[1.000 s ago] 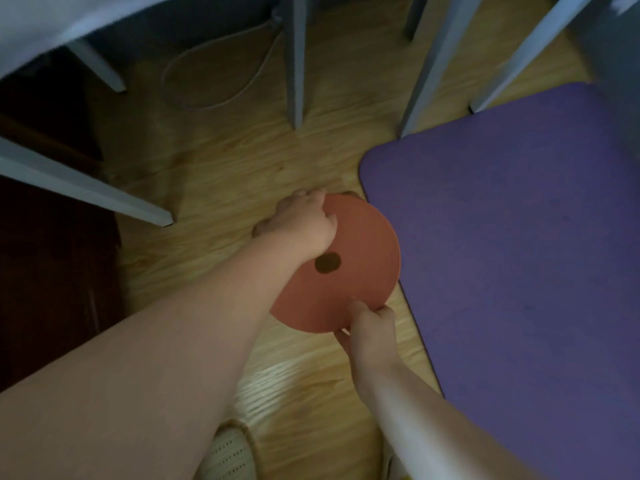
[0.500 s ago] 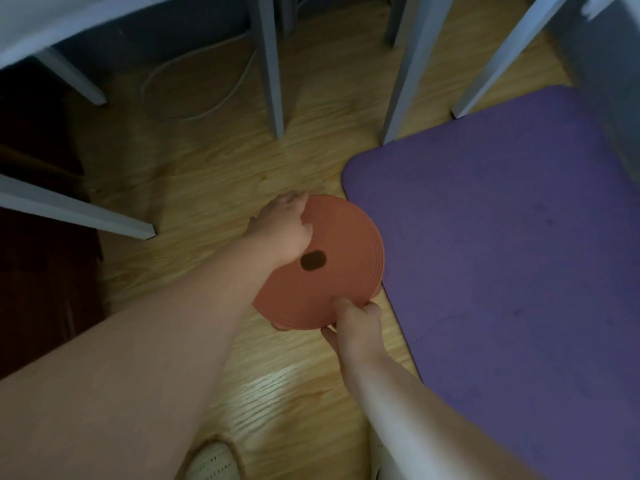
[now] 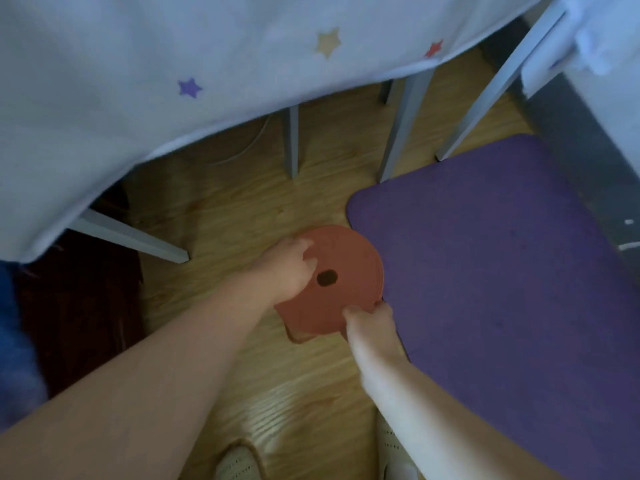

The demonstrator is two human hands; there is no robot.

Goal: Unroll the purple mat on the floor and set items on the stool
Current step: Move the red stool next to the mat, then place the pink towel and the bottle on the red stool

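Both hands grip the red stool [image 3: 341,268]: left hand [image 3: 289,268] on its far rim, right hand [image 3: 372,318] pinching the near rim (purple mat [image 3: 502,271] flat alongside).

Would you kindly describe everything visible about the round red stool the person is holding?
The red stool has a round, smooth, plastic-looking seat with a dark oval hole in its middle. It is seen from above, on or just over the wooden floor, beside the corner of the flat purple mat. Part of a leg shows under its near-left rim. The left hand grips its left edge; the right hand grips its near edge.
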